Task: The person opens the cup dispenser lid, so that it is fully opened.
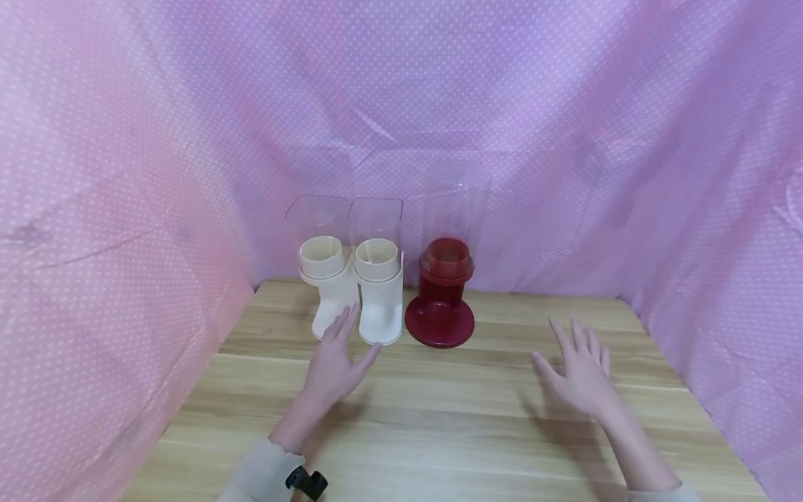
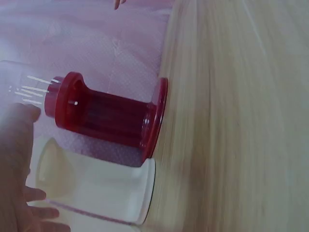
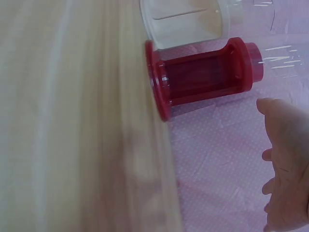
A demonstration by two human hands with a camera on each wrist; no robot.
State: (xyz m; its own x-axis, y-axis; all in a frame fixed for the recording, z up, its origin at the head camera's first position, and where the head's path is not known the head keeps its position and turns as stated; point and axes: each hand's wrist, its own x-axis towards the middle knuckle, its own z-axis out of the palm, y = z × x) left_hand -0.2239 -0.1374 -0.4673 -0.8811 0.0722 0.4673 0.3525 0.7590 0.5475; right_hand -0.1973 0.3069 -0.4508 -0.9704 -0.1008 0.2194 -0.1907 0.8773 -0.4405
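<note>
In the head view my left hand [image 1: 331, 364], fingers spread, hovers in front of a pair of white stands [image 1: 380, 310], overlapping the base of the left one. Each white stand has a cream ring on top and a clear, straight-sided container above. To their right stands a red stand [image 1: 442, 324] with a round base and a tall clear tube [image 1: 454, 202]. My right hand [image 1: 582, 376] is held over the table at the right, fingers spread, apart from the red stand. Neither hand holds anything. The left wrist view shows the left thumb [image 2: 24, 116] overlapping the clear tube.
All the stands are upright near the back edge of the wooden table [image 1: 439, 425]. Pink dotted cloth [image 1: 533, 139] hangs behind and at both sides. A black band [image 1: 306, 481] is on the left wrist.
</note>
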